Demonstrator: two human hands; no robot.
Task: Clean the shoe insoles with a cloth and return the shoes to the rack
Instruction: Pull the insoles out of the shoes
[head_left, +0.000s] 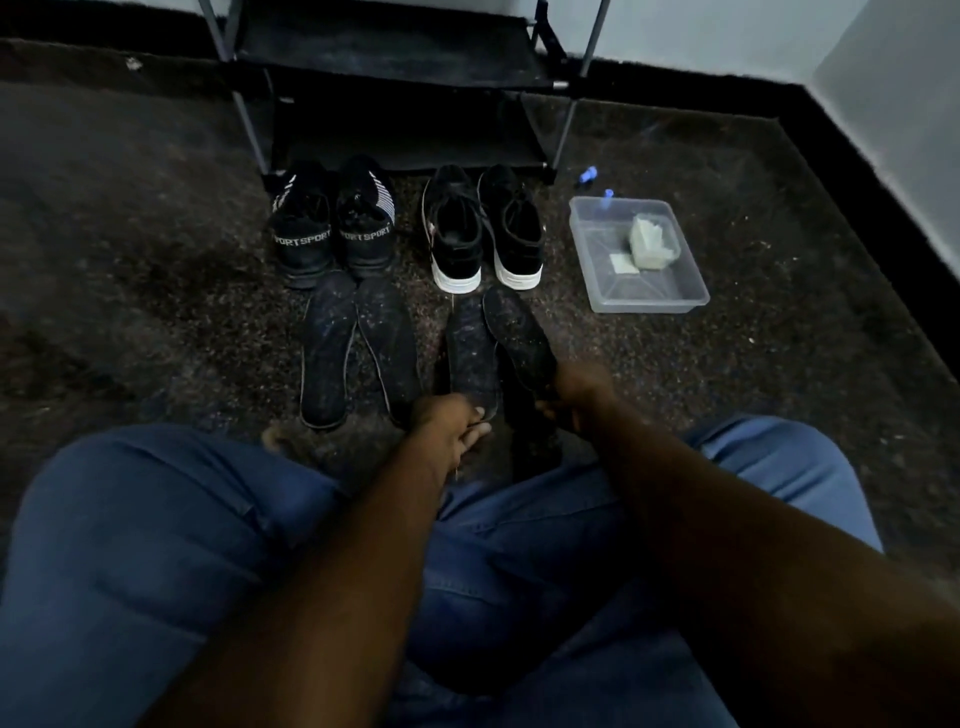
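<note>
— Progress?
— Early, judging by the layout. 4 insoles out on the carpet (156, 270), all speckled with pale dust, probably none wiped yet.
— Hands?
— Pinching the heel end of the flat insole (470, 358) with the left hand (452, 426), toe end pointing away from the fingers. Gripping the heel of the angled insole (519, 332) with the right hand (576, 389), its edge overlapping the flat one. Below the right hand, a dark hanging shape; cannot tell whether cloth or something else.
— And the other 2?
— Spare insoles (327, 358), side by side just left of the left hand, touched by neither hand.
— Shoes?
— Beyond both hands, heels turned toward them. Sport pair (306, 234) ahead and to the left of the left hand, white-soled pair (457, 234) straight ahead of the 2 held insoles. Rack (395, 57) further off again, with both pairs on the floor in front of it.
— Any cloth in sight?
— Pale wad (652, 244) inside a clear tub (644, 299), ahead and to the right of the right hand, well apart from it.
— Remaining?
— Nearly everything, most likely: wiping 4 insoles, refitting them, lifting 2 pairs onto the rack.
</note>
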